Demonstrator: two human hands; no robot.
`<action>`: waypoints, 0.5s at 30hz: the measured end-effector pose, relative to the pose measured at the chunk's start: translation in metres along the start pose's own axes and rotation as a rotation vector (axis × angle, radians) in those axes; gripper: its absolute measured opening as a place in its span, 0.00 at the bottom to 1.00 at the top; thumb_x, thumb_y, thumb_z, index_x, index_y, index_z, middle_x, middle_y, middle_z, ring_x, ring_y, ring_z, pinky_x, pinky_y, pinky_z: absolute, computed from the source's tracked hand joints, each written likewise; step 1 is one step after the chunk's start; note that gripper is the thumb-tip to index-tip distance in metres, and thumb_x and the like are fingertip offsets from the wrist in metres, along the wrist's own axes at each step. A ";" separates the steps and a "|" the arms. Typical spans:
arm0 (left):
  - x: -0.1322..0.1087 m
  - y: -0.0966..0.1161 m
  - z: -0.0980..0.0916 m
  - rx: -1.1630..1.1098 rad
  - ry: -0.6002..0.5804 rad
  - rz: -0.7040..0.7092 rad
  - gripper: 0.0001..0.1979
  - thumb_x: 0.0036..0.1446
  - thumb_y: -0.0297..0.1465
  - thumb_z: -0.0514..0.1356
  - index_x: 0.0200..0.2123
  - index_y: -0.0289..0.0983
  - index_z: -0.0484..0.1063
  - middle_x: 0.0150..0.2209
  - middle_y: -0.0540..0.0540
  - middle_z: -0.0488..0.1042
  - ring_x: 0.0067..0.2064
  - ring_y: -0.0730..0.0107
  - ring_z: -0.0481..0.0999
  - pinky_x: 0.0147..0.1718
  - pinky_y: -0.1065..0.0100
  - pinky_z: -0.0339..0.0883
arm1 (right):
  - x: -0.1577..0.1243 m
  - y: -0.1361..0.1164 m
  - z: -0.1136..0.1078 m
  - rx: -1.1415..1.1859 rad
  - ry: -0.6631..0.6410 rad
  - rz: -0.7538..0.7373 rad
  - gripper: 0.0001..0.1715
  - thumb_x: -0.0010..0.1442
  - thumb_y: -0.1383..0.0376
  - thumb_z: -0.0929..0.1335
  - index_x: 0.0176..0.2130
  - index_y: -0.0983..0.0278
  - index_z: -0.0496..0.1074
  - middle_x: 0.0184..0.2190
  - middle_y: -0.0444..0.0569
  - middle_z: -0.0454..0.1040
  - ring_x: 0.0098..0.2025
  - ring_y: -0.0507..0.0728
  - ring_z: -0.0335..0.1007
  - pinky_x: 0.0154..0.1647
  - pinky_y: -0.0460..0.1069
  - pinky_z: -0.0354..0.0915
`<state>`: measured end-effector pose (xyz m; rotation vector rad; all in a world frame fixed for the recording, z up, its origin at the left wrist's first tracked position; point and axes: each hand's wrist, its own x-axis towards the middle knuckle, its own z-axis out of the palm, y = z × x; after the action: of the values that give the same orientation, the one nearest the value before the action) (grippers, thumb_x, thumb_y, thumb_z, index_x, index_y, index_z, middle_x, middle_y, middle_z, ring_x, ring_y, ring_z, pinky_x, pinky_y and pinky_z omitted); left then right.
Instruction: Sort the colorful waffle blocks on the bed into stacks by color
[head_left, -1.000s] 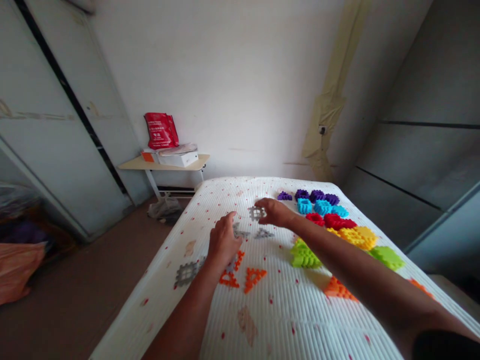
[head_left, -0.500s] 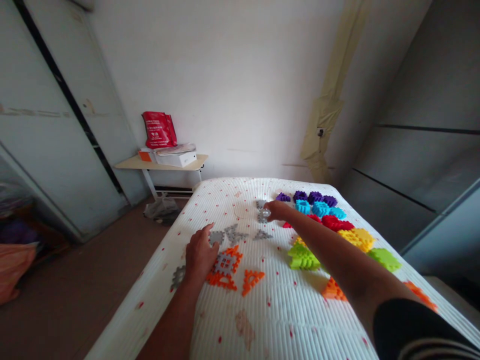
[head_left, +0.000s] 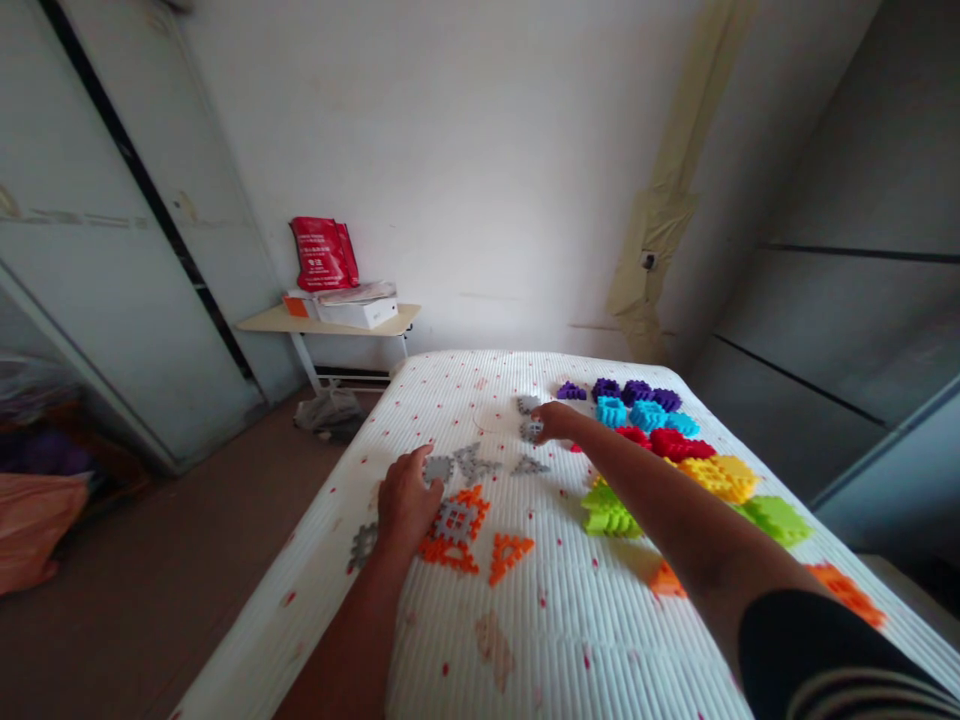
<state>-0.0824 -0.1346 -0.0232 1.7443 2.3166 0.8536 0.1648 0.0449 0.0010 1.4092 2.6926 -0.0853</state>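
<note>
My left hand (head_left: 407, 497) rests at the left side of the bed, thumb and fingers apart, beside a grey interlocking block piece (head_left: 439, 469). Just right of its thumb, a grey windowed square (head_left: 454, 521) sits among orange pieces (head_left: 459, 557). My right hand (head_left: 555, 421) reaches farther out, its fingers closed at the edge of another grey windowed piece (head_left: 530, 431). A solid grey piece (head_left: 528, 404) lies right behind that one. Between the hands are a grey star-like piece (head_left: 474, 463) and a grey triangle (head_left: 530, 465). An orange triangle (head_left: 510, 556) lies nearer me.
Purple (head_left: 637, 392), blue (head_left: 646, 415), red (head_left: 679, 444), yellow (head_left: 718, 478) and green pieces (head_left: 776, 519) stand in rows on the right, partly behind my right arm. A small table (head_left: 262, 319) with a red bag (head_left: 324, 253) stands by the wall.
The whole view has shifted slightly. Both hands stay at about the same places on the bed, and no piece has clearly moved.
</note>
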 end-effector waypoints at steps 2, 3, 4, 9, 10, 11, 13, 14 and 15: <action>0.000 0.000 0.000 0.000 0.003 0.006 0.23 0.50 0.28 0.56 0.52 0.38 0.65 0.46 0.43 0.72 0.48 0.64 0.70 0.46 0.66 0.60 | 0.000 -0.003 -0.002 -0.013 -0.061 0.037 0.18 0.63 0.60 0.65 0.51 0.65 0.66 0.49 0.52 0.68 0.46 0.57 0.68 0.44 0.56 0.68; 0.000 -0.001 0.001 0.007 0.001 0.010 0.23 0.50 0.28 0.56 0.52 0.38 0.65 0.46 0.42 0.72 0.48 0.63 0.70 0.46 0.66 0.60 | 0.000 -0.004 -0.003 -0.022 -0.089 0.052 0.18 0.63 0.60 0.65 0.51 0.65 0.66 0.49 0.52 0.68 0.46 0.57 0.68 0.44 0.57 0.68; 0.000 -0.001 0.001 0.018 -0.004 0.013 0.23 0.50 0.28 0.56 0.52 0.38 0.65 0.46 0.42 0.73 0.48 0.63 0.70 0.47 0.66 0.60 | -0.001 -0.006 -0.004 -0.029 -0.106 0.062 0.19 0.63 0.60 0.65 0.51 0.65 0.66 0.49 0.52 0.68 0.46 0.58 0.68 0.45 0.57 0.68; 0.000 0.000 0.005 0.067 -0.025 0.045 0.21 0.50 0.27 0.56 0.50 0.39 0.67 0.47 0.43 0.72 0.49 0.64 0.69 0.49 0.66 0.58 | -0.005 -0.014 -0.010 -0.052 -0.143 0.079 0.19 0.63 0.60 0.65 0.51 0.65 0.65 0.49 0.52 0.67 0.46 0.58 0.68 0.45 0.57 0.67; -0.001 0.001 0.005 0.070 -0.025 0.060 0.20 0.50 0.27 0.56 0.49 0.39 0.68 0.47 0.43 0.72 0.50 0.64 0.69 0.49 0.66 0.58 | -0.006 -0.016 -0.011 -0.057 -0.145 0.078 0.19 0.63 0.60 0.65 0.51 0.65 0.65 0.49 0.52 0.67 0.46 0.58 0.68 0.45 0.57 0.67; -0.002 0.002 0.006 0.072 -0.026 0.077 0.20 0.50 0.27 0.56 0.49 0.39 0.68 0.47 0.43 0.72 0.50 0.64 0.69 0.49 0.66 0.58 | -0.007 -0.016 -0.012 -0.063 -0.145 0.076 0.19 0.63 0.60 0.65 0.51 0.65 0.65 0.49 0.52 0.67 0.46 0.57 0.68 0.45 0.57 0.67; -0.003 0.003 0.006 0.075 -0.036 0.117 0.18 0.50 0.27 0.56 0.47 0.40 0.70 0.47 0.44 0.73 0.51 0.64 0.68 0.49 0.66 0.58 | -0.009 -0.018 -0.015 -0.078 -0.141 0.070 0.18 0.63 0.60 0.65 0.51 0.65 0.66 0.49 0.52 0.68 0.46 0.57 0.68 0.45 0.56 0.68; -0.004 0.004 0.006 0.077 -0.043 0.134 0.17 0.51 0.27 0.57 0.45 0.41 0.72 0.47 0.45 0.73 0.50 0.64 0.68 0.49 0.65 0.58 | -0.010 -0.018 -0.017 -0.086 -0.133 0.066 0.18 0.63 0.59 0.64 0.51 0.65 0.66 0.49 0.51 0.68 0.46 0.57 0.68 0.45 0.57 0.68; -0.005 0.005 0.005 0.077 -0.051 0.152 0.14 0.51 0.27 0.57 0.42 0.41 0.73 0.46 0.46 0.73 0.50 0.65 0.68 0.49 0.65 0.58 | -0.012 -0.019 -0.018 -0.096 -0.119 0.061 0.18 0.63 0.59 0.65 0.51 0.65 0.66 0.49 0.52 0.68 0.46 0.57 0.68 0.45 0.57 0.68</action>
<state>-0.0744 -0.1364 -0.0265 1.9707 2.2362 0.7407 0.1545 0.0263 0.0207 1.4106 2.5209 -0.0337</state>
